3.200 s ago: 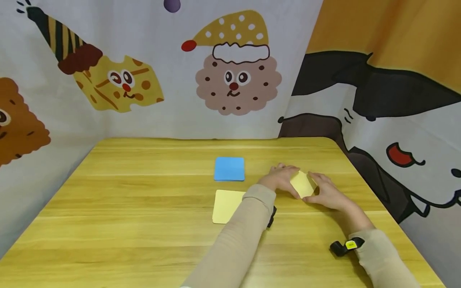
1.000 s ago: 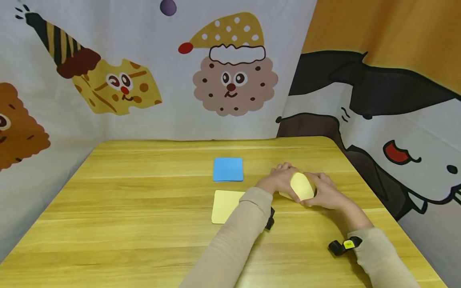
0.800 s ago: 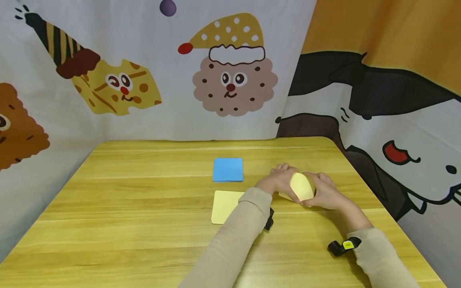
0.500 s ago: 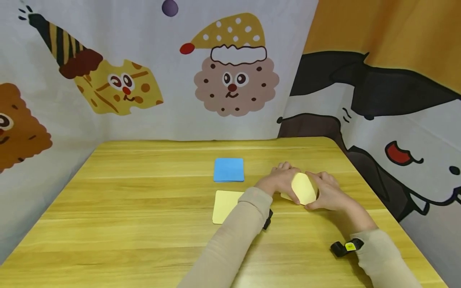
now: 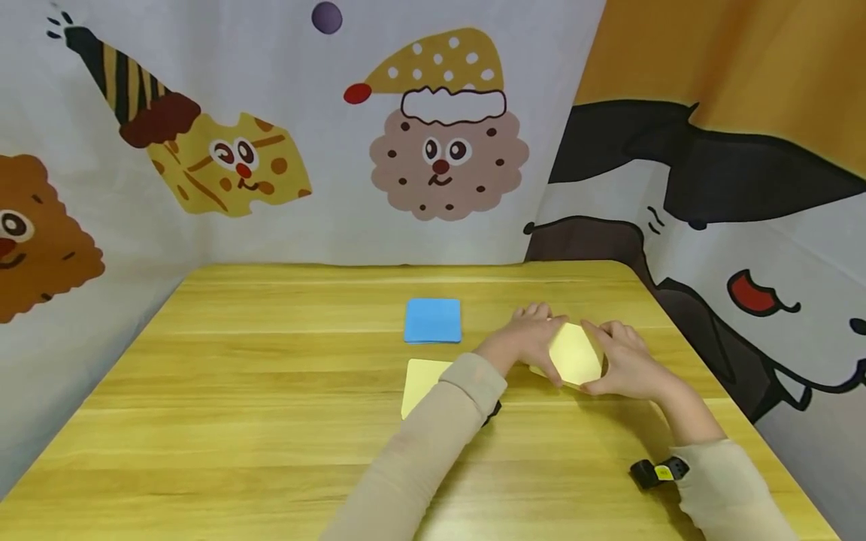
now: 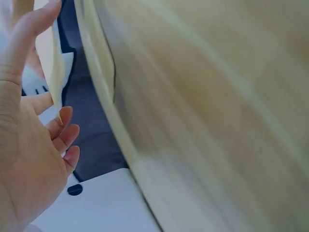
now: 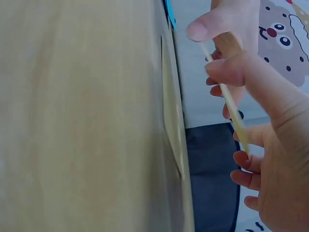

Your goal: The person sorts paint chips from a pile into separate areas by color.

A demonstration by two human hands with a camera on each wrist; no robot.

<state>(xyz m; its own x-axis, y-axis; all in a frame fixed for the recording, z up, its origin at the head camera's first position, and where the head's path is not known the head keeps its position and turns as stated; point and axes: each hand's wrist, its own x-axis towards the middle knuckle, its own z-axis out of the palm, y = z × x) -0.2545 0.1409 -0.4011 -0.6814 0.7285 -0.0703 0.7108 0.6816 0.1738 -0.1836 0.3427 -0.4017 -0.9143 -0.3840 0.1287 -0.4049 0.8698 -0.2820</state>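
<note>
A pale yellow card (image 5: 575,353) is held between both hands, over the right part of the table. My left hand (image 5: 529,340) grips its left edge, thumb nearer me, fingers behind. On the opposite edge, my right hand (image 5: 625,364) pinches it between thumb and fingers. The right wrist view shows the held card (image 7: 231,104) edge-on, thin and tilted, raised off the tabletop. Beneath it another yellow card (image 7: 170,106) lies on the table, mostly hidden by the hands in the head view.
Left of the hands, a yellow square card (image 5: 422,383) lies partly under the left sleeve (image 5: 433,443). Behind it rests a blue square card stack (image 5: 433,320). The wooden table (image 5: 237,421) ends at a printed cloth backdrop (image 5: 338,218).
Both hands and the held card have shifted slightly right. The card, which looked rounded and bowed a second ago, shows straighter edges. A yellow corner has appeared below it since the oldest frame.
</note>
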